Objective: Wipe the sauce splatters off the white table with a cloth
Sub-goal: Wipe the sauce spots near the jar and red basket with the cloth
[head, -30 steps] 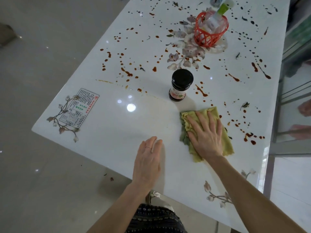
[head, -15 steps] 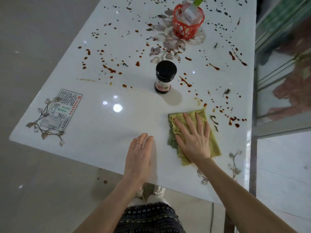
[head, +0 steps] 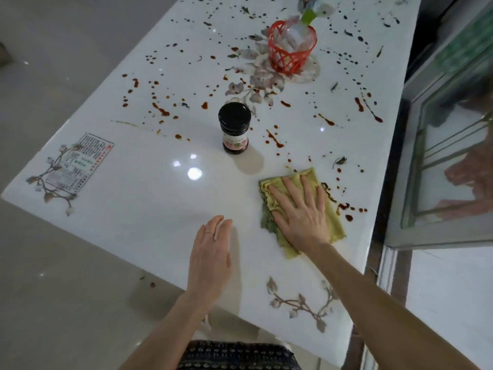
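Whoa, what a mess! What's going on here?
A person is wiping sauce off the white table. The right hand presses flat on a yellow-green cloth near the table's right edge, beside reddish splatters. The left hand rests flat on the tabletop. Many spots lie around the dark jar and red basket farther back.

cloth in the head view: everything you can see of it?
Yellow-green cloth, soft-looking fabric, folded into a rough rectangle with wavy layered edges; a darker green layer shows along its left side. It lies flat on the white table near the right edge, nearer the person than the dark jar. The right hand presses on it, palm down, fingers spread and straight, covering its middle. Smeared sauce splatters lie right beside its right edge; the left hand rests on the table, clear of it.
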The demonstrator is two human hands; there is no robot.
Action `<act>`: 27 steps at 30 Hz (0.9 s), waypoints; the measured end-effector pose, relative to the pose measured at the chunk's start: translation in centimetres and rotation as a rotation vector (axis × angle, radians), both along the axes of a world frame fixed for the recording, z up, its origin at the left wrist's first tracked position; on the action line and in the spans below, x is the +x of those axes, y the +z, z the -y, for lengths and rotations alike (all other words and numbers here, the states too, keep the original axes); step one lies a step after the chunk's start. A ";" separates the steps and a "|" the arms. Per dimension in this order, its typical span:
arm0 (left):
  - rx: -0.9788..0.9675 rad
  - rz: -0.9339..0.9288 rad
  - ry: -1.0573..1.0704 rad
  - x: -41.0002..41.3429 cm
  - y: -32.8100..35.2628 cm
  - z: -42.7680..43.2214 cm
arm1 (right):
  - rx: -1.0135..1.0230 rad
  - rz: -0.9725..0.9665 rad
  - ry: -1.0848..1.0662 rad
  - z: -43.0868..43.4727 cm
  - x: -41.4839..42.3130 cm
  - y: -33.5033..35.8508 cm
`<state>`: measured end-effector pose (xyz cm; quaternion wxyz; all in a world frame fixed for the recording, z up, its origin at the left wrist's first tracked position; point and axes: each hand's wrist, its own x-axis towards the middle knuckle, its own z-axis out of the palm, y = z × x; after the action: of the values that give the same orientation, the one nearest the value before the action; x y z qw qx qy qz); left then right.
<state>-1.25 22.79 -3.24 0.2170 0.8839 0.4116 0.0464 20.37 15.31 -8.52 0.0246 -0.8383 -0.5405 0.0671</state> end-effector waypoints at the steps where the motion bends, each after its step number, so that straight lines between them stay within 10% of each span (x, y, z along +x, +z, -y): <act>1: -0.012 0.010 0.027 1.0 0.0 1.4 | 0.012 -0.011 0.061 1.6 -0.7 0.0; 6: -0.031 0.043 0.145 3.2 0.2 5.9 | 0.011 -0.033 0.470 7.4 0.4 -0.1; 13: -0.022 0.010 0.268 3.0 0.5 10.5 | 0.013 -0.041 0.221 7.1 1.3 0.3; 20: -0.042 0.015 0.240 3.5 0.3 12.2 | -0.005 -0.008 0.637 13.4 2.1 0.3; 27: -0.039 0.034 0.193 2.2 0.3 13.9 | -0.017 -0.029 0.200 12.5 0.1 0.8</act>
<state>0.96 8.86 -2.95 0.2356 0.8350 0.4918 0.0739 20.45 2.77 -7.73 0.0183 -0.7793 -0.6205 0.0858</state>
